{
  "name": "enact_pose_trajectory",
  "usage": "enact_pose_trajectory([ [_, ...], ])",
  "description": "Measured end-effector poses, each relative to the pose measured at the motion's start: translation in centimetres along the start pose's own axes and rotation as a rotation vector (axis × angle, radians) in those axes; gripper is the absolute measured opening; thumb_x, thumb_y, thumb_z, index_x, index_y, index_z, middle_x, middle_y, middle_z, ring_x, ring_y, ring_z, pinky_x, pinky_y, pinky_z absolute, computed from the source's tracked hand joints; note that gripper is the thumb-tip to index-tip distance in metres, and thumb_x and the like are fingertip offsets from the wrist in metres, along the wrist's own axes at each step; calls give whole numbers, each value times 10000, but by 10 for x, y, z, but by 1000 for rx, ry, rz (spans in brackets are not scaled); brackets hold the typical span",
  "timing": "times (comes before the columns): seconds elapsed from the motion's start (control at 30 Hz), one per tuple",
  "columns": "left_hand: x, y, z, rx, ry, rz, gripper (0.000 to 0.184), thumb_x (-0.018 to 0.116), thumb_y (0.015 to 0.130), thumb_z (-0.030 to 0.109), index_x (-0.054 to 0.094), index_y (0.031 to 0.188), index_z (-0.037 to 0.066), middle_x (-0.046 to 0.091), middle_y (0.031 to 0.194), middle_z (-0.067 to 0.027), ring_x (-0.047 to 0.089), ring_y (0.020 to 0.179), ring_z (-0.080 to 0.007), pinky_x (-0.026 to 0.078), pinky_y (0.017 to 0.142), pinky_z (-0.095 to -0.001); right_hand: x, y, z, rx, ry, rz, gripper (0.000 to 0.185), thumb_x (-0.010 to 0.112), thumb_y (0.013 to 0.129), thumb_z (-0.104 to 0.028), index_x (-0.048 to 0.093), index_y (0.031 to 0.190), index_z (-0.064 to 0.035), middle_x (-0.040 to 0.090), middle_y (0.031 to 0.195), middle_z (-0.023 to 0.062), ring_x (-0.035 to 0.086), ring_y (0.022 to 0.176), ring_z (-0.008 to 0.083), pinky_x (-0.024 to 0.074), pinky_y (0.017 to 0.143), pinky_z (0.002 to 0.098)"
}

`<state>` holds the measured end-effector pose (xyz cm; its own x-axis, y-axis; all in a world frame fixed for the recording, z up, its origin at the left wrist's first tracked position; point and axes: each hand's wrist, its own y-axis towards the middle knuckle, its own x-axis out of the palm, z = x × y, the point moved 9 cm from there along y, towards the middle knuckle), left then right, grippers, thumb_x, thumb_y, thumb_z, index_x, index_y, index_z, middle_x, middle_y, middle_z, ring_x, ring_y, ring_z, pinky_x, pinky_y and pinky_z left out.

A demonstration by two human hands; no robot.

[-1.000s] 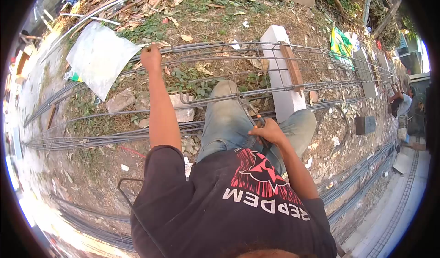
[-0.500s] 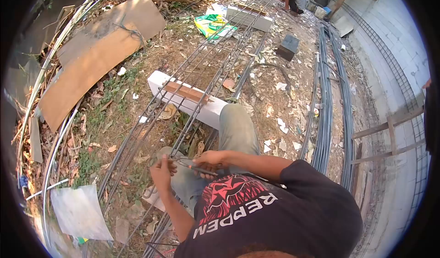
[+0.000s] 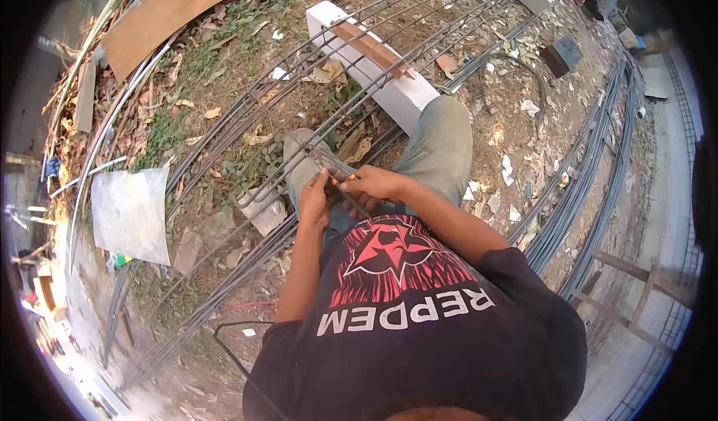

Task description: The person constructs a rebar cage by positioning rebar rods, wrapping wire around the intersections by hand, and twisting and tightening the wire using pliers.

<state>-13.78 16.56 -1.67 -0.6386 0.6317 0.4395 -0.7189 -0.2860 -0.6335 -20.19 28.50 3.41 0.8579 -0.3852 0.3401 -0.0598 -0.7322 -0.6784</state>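
Note:
My right hand (image 3: 378,184) is closed around a pair of pliers (image 3: 323,159) with orange marks on the handles. Its jaws point forward, away from my body, over my left shin. My left hand (image 3: 315,200) is close beside, thumb and fingers pinched near the tool; what they hold is too small to tell. Both hands are in front of my black shirt, between my knees. Just ahead runs a long cage of steel bars (image 3: 340,112). It rests on a brown wood strip (image 3: 366,45) on top of a white block (image 3: 321,19).
Bundles of steel rods (image 3: 572,223) lie along the right by a pale wall. A dark box (image 3: 561,54) stands at the upper right, and another person (image 3: 600,0) squats beyond. At left are a white sheet (image 3: 131,215) and a brown board (image 3: 168,17). Leaves and scraps litter the ground.
The view has swung left and downward, so the cage and block appear higher and farther right. My hands have drawn closer together, and the pliers now point more directly forward.

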Motion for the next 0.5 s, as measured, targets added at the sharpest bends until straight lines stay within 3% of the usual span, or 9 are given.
enact_pose_trajectory([
  [0.07, 0, -4, -1, -55, -133, -6, 336, 574, 1069, 360, 675, 1096, 40, 734, 1006, -110, 693, 915, -241, 548, 867, -420, -2, -1, 4, 0, 133, -58, 462, 547, 1072, -335, 620, 1258, 82, 733, 1138, 251, 769, 905, 344, 651, 748, 427],
  [0.1, -2, -1, -3, -87, -164, -19, 325, 577, 1066, 353, 676, 1097, 46, 736, 1003, -115, 699, 951, -268, 529, 936, -470, -3, -6, 2, -5, 217, -92, 459, 544, 1074, -330, 610, 1269, 81, 729, 1148, 257, 767, 915, 349, 651, 755, 430],
  [0.2, 5, -3, -6, -62, -114, -13, 274, 609, 1051, 325, 653, 1081, 55, 714, 1018, -131, 689, 995, -298, 557, 890, -472, -13, -18, 1, -32, 295, -108, 459, 553, 1074, -310, 566, 1309, 84, 716, 1171, 277, 761, 950, 359, 651, 784, 432],
  [0.33, 0, -6, -10, 1, -189, 129, 247, 584, 1061, 284, 659, 1062, 49, 727, 937, -96, 721, 915, -239, 584, 880, -446, -32, -36, 9, -71, 294, -39, 446, 560, 1072, -301, 562, 1304, 80, 716, 1167, 276, 760, 963, 348, 648, 814, 423],
  [0.37, -3, -7, -5, 25, -195, 139, 271, 584, 1061, 305, 654, 1078, 43, 682, 849, -58, 689, 805, -211, 580, 833, -433, -33, -39, 9, -91, 312, -18, 439, 562, 1071, -298, 565, 1297, 78, 718, 1163, 274, 761, 961, 344, 647, 820, 420],
  [0.47, -4, -7, 7, 55, -210, 145, 322, 562, 1074, 353, 652, 1094, 44, 616, 760, -22, 631, 705, -184, 562, 761, -404, -32, -44, 9, -115, 286, 34, 452, 563, 1068, -278, 551, 1363, 65, 726, 1148, 247, 761, 958, 326, 646, 821, 419],
  [0.5, 15, -20, 21, 11, -193, 152, 391, 543, 1079, 421, 652, 1068, 46, 557, 708, 7, 552, 615, -153, 532, 709, -381, -32, -45, 6, -108, 217, 37, 457, 566, 1065, -270, 546, 1388, 53, 728, 1145, 236, 760, 951, 319, 645, 820, 414],
])
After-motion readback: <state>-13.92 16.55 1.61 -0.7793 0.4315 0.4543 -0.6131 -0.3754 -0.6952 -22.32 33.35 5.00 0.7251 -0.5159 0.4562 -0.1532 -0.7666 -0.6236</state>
